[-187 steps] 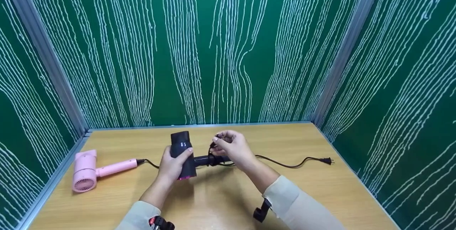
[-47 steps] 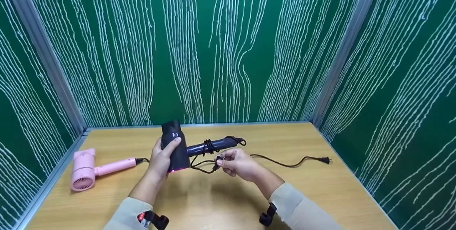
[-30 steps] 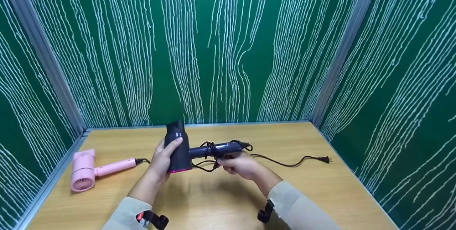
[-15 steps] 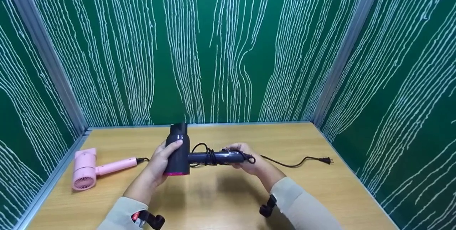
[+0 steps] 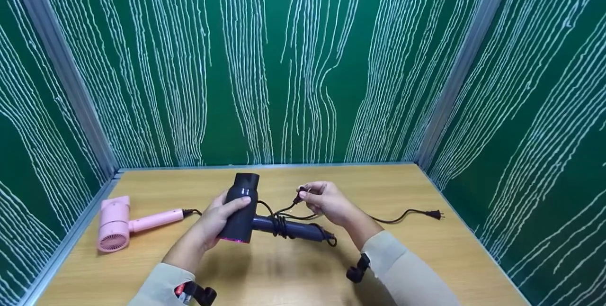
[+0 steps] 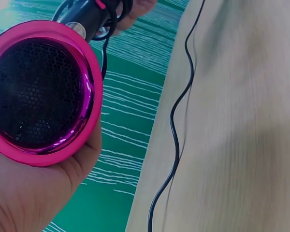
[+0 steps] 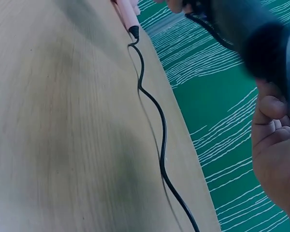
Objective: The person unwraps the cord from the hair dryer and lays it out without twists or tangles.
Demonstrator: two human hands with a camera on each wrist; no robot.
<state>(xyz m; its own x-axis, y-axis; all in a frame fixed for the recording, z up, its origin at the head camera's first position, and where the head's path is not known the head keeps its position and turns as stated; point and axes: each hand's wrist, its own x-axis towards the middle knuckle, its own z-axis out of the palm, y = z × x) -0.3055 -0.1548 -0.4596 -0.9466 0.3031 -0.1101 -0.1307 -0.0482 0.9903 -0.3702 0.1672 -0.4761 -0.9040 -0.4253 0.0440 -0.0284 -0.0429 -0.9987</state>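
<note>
In the head view my left hand (image 5: 213,223) grips the barrel of a black hair dryer (image 5: 242,213), thumb across its top, held above the table. Its handle points right and slightly toward me. Black cord (image 5: 280,227) is wound in several turns round the handle, with a loop at the handle's end. My right hand (image 5: 329,204) pinches the cord's plug (image 5: 301,192) beyond the handle, and a slack length runs back to the turns. The left wrist view shows the dryer's pink-rimmed intake grille (image 6: 34,92) close up. In the right wrist view the dryer's handle (image 7: 241,24) is blurred.
A pink hair dryer (image 5: 113,225) lies at the table's left. Its cord (image 6: 174,125) crosses the table behind my hands, and its plug (image 5: 433,214) lies at the right. Green walls with white lines (image 5: 284,83) enclose the wooden table (image 5: 284,277) at back and sides.
My right hand has carried the plug from the near side of the handle, behind it, to the far side. The handle's end has swung down toward me. The pink dryer has stayed put.
</note>
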